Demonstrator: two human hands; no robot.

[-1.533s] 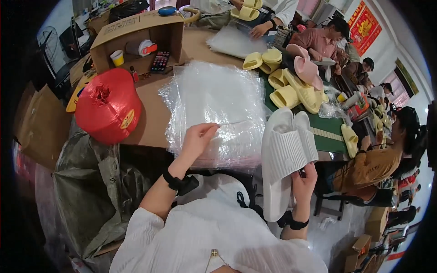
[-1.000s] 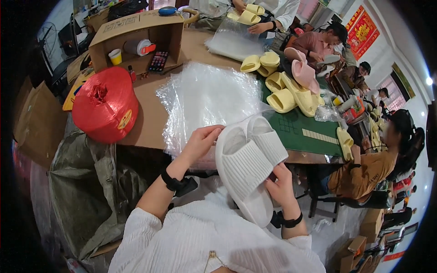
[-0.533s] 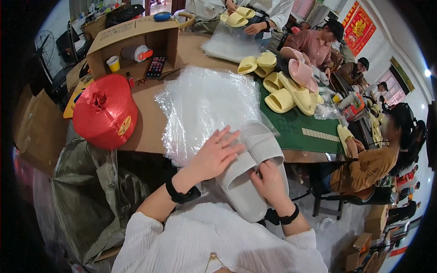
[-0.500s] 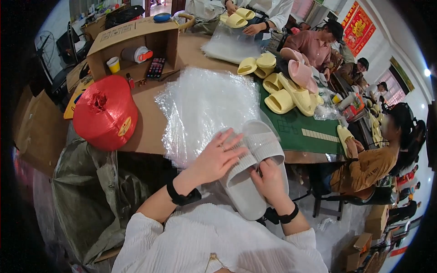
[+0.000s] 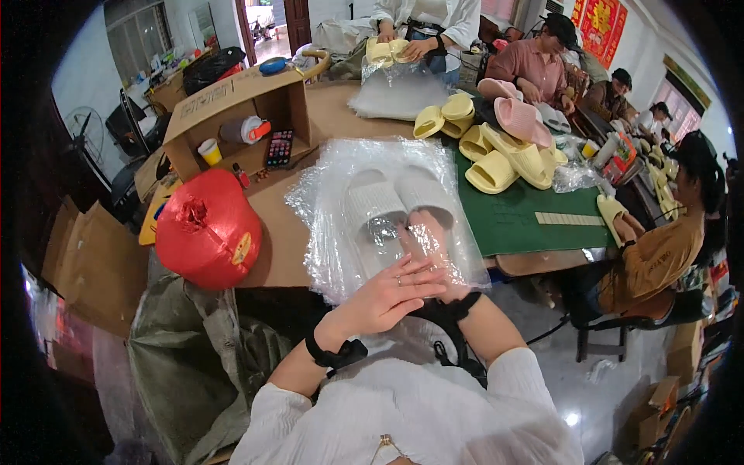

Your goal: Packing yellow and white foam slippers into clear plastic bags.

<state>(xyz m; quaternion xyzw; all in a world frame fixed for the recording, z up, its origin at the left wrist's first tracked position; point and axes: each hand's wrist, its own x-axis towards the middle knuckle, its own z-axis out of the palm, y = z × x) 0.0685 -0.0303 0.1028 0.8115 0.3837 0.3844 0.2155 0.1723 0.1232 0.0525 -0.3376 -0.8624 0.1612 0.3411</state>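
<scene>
A pair of light grey slippers (image 5: 375, 195) lies side by side inside a clear plastic bag (image 5: 465, 256), toes pointing away from me. The bag rests on a stack of similar clear bags (image 5: 322, 201). Reaching into the bag, my right hand (image 5: 428, 236) is at the open ends of the slipper straps. Its fingers are bent around the strap edges, partly veiled by the shiny film. My left hand (image 5: 387, 298) lies across the right wrist at the near edge of the bag, fingers stretched out and holding nothing.
On the left stand a red roll of plastic twine (image 5: 208, 232) and a cardboard box (image 5: 232, 116) with a cup, a tumbler and a phone. Yellow and pink slippers (image 5: 496, 159) are piled at right, by a green mat (image 5: 535, 225). A co-worker (image 5: 434, 31) bags yellow slippers opposite.
The grey slippers have moved forward into the clear bag, along with my right hand. My left hand has come off the slippers, back to the bag's near edge. The view has shifted slightly.
</scene>
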